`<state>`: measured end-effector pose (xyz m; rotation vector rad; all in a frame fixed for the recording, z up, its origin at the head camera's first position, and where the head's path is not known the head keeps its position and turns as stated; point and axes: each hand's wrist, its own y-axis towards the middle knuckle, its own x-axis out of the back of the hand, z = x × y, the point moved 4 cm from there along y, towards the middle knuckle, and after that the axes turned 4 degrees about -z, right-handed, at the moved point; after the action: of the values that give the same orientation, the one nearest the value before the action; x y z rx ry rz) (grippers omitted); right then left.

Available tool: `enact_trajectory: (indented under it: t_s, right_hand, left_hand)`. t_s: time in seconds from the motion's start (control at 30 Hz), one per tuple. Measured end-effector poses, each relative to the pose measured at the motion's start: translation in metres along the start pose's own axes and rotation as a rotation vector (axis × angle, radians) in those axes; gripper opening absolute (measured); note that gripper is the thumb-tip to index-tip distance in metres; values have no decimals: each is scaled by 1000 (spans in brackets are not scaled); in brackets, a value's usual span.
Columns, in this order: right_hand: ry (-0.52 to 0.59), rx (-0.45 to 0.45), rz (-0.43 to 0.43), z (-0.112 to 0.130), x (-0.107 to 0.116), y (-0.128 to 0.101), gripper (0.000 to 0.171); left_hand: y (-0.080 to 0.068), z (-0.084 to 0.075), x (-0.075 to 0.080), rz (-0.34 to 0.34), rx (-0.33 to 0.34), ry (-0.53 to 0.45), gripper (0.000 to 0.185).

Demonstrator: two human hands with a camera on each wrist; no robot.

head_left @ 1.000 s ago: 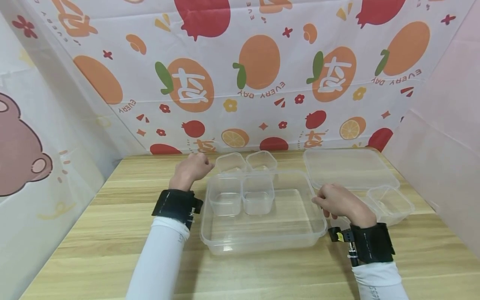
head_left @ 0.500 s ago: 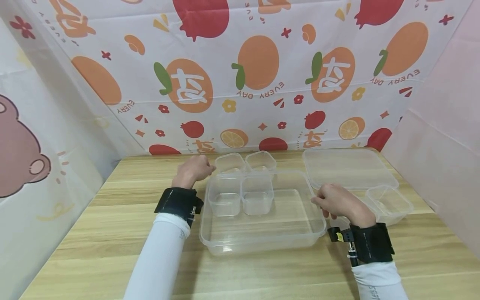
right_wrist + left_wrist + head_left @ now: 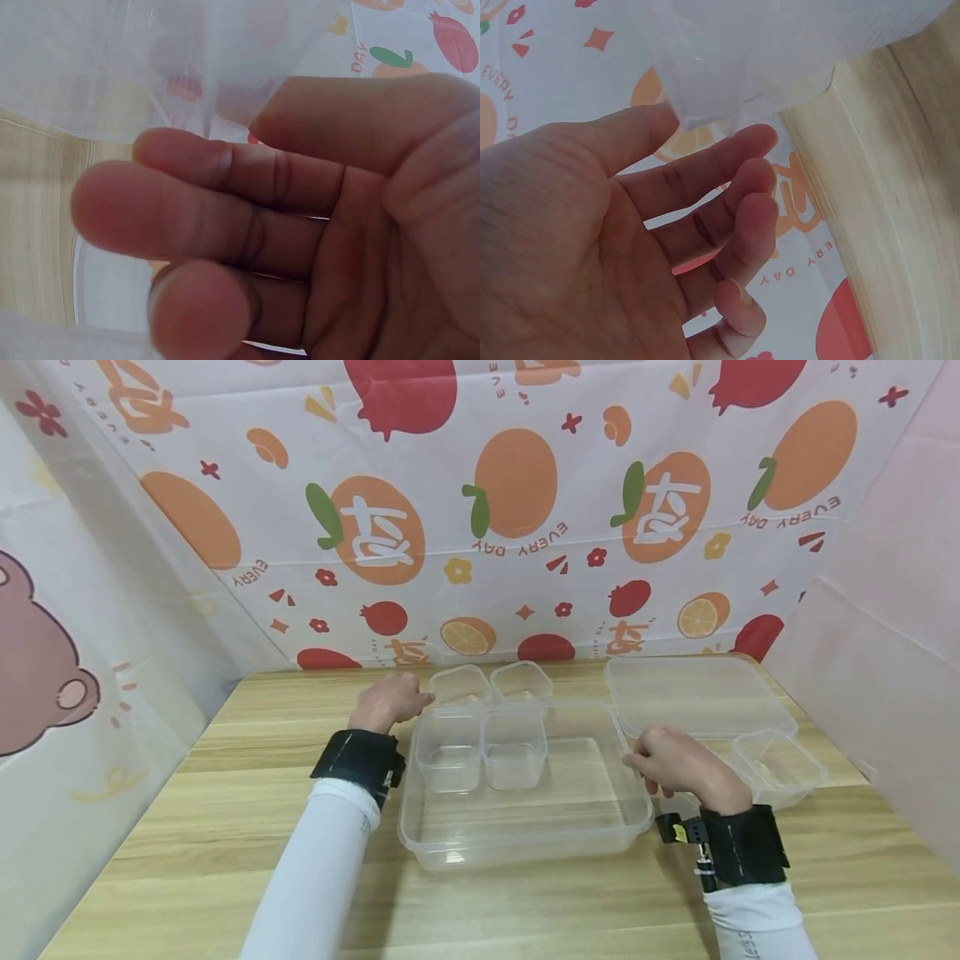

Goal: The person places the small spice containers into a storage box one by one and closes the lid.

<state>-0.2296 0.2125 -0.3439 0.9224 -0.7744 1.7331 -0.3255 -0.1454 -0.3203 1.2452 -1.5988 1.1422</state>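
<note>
A large clear container lies in the middle of the wooden table, with two small clear tubs inside at its back left. Two more small tubs stand just behind it. My left hand reaches to the left one of these, fingertips at its side. In the left wrist view my left hand has relaxed, spread fingers, with the tub's corner by the thumb. My right hand grips the large container's right rim, and in the right wrist view my right hand has curled fingers and thumb at the clear plastic wall.
A flat clear lid lies at the back right, with another small tub in front of it near the table's right edge. Printed fruit-pattern sheets wall in the table at the back and on both sides. Bare wood shows to the left and in front.
My left hand has edged right, closer to the small tub behind the large container. The right hand has stayed on the rim.
</note>
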Motion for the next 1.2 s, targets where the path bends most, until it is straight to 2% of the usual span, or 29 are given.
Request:
enact_trajectory:
  t_s: [0.13,0.37,0.67,0.9,1.2]
  right_hand:
    - [-2,6,6,0,0,0,36]
    - [12,6,12,0,-2,2,36]
    - [5,10,5,-1,0,2,37]
    - [10,6,15,-1,-1,1,37]
    - [10,7,16,-2,0,0,36]
  left_hand:
    - [1,-2,0,19,-8,20,36]
    - [-1,-6,-2,65,21,46,44]
    - [6,-10,-5,54,-18,54,33]
    - [6,-2,-6,53,15,12,26]
    - [7,7,-11,43,5,-33,26]
